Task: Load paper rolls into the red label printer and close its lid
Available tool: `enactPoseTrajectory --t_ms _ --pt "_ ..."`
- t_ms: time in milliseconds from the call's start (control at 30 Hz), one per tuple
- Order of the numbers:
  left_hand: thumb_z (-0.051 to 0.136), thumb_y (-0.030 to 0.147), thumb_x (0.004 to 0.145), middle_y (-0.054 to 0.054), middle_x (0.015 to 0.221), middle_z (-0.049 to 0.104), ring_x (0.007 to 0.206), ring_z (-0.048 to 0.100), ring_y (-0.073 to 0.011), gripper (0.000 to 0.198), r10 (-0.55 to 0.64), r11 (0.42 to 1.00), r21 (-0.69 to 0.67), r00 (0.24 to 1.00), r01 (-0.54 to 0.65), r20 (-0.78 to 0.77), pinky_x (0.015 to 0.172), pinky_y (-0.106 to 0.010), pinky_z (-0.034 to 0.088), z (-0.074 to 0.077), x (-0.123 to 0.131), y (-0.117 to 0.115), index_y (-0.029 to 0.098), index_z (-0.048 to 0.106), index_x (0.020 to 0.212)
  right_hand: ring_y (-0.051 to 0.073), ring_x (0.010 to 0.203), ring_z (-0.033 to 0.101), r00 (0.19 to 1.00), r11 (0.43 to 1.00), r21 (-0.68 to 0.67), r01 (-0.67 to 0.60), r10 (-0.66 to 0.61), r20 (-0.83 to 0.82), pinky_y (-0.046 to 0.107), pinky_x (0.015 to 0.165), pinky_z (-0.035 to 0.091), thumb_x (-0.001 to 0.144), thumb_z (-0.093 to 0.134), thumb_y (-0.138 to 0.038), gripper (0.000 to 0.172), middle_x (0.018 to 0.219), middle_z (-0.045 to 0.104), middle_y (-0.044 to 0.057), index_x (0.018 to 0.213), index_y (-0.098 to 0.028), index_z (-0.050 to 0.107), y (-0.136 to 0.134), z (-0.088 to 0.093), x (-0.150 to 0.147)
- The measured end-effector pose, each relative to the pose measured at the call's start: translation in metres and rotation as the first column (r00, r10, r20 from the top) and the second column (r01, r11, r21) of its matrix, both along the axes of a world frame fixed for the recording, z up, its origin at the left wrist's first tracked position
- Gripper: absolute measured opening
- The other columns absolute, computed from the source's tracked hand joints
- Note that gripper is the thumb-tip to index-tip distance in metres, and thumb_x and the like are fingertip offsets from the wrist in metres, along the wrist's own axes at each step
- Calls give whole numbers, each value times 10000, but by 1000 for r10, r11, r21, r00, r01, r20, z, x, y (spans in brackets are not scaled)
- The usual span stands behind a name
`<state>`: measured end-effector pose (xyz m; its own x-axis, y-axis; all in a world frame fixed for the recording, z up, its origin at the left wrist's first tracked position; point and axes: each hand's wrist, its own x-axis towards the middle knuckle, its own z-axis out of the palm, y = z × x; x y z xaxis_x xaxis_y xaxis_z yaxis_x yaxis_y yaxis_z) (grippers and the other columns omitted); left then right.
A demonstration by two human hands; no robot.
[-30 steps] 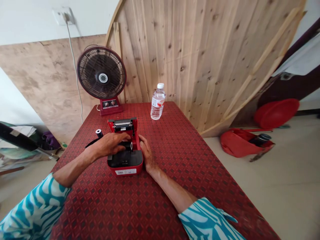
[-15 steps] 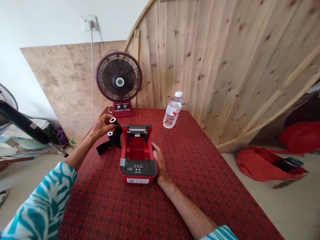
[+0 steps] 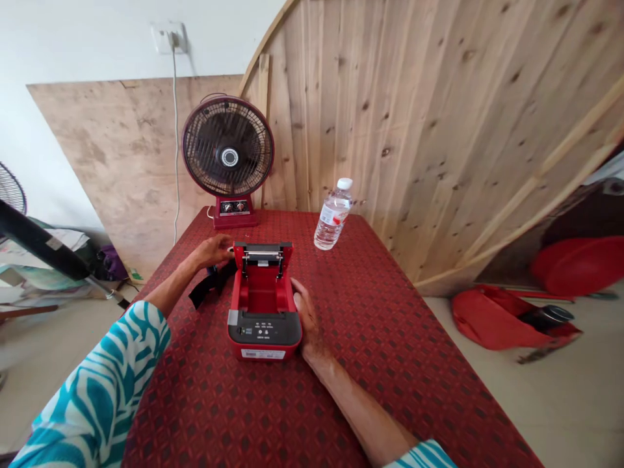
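Note:
A red and black label printer (image 3: 264,328) stands on the table with its lid raised and its red inner bay exposed. Against its right side lies my right hand (image 3: 309,322), fingers along the casing, steadying it. My left hand (image 3: 213,251) is at the printer's back left corner, its fingers curled over a roll of black ribbon that they mostly hide. A loose tail of black ribbon (image 3: 207,287) trails from there over the tabletop. Only a bit of the roll's white core shows at the fingertips.
A dark red fan (image 3: 229,156) stands at the table's back left. To its right is a clear water bottle (image 3: 334,214). Wooden boards (image 3: 390,130) rise behind the red patterned table (image 3: 370,364). A red bag (image 3: 487,318) lies on the floor at right.
My left hand has come down with the ribbon roll, from above the table to low beside the printer. The right hand keeps its place on the printer. The view has shifted slightly.

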<state>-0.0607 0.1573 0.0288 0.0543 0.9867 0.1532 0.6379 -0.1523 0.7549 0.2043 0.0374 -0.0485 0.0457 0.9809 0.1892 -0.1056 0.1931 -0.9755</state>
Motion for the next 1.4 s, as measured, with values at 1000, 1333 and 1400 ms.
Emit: enactPoseTrajectory --t_ms 1000,1333,1400 --pt "742 370 708 -32 923 744 855 678 -211 293 -275 958 65 960 278 -47 794 -317 525 61 40 -132 215 709 954 235 1288 489 998 999 42 -21 24 -62 443 1142 334 894 470 -558 480 1352 580 38 1269 -278 574 3 -2 -4" --pt "672 245 794 -88 1074 737 996 682 -325 285 -360 927 -222 555 302 -750 772 -375 502 57 102 -101 234 697 1077 219 1302 472 998 998 47 -41 43 -55 428 1153 313 894 457 -584 499 1350 568 38 1281 -287 562 4 -4 -4" --pt "684 234 775 -76 1007 752 964 692 -315 256 -406 908 -271 507 320 -761 753 -351 500 54 105 -93 250 720 1028 222 1296 477 998 998 51 -32 35 -54 430 1151 316 888 462 -590 499 1344 568 40 1270 -288 569 5 -5 -4"
